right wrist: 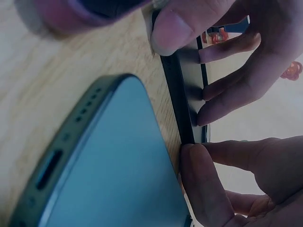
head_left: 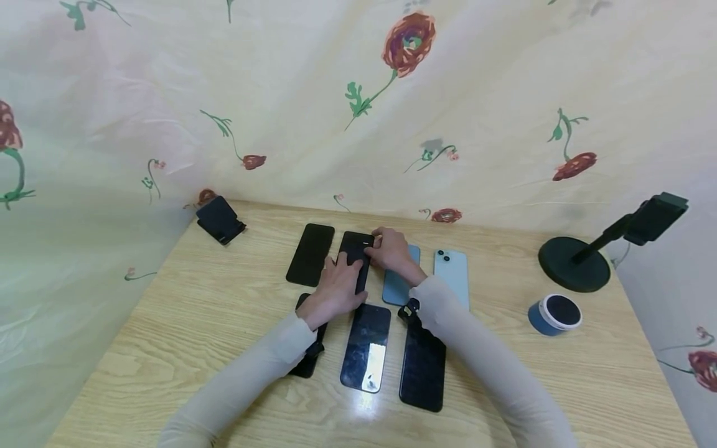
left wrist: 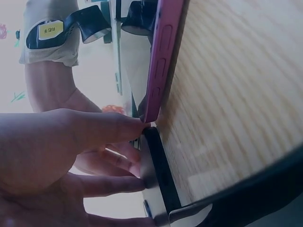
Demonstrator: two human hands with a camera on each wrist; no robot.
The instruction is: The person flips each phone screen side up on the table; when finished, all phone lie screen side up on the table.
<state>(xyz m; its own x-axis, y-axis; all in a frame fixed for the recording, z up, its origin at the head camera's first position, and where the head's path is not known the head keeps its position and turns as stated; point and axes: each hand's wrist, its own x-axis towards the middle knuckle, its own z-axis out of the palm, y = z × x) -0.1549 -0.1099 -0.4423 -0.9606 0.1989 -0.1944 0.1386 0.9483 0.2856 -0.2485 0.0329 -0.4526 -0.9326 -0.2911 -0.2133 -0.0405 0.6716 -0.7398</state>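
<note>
A black smartphone (head_left: 358,239) lies in the middle of the back row, with both hands on it. My left hand (head_left: 338,287) spreads its fingers over the phone's face; its thumb is at the near edge, beside a red-edged phone (left wrist: 163,61) in the left wrist view. At the far right corner my right hand (head_left: 396,250) pinches the phone's edge between thumb and finger. A blue phone (head_left: 396,287) lies partly under the right hand, its charging port end facing the right wrist view. To its right is a light blue phone (head_left: 450,274) with two camera lenses.
Left of the hands lies another black phone (head_left: 310,255). The front row has a shiny phone (head_left: 365,348), a black phone (head_left: 422,373) and one (head_left: 305,367) under my left wrist. A folded stand (head_left: 218,219), a round-based holder (head_left: 582,264) and a blue-white tub (head_left: 540,318) stand around.
</note>
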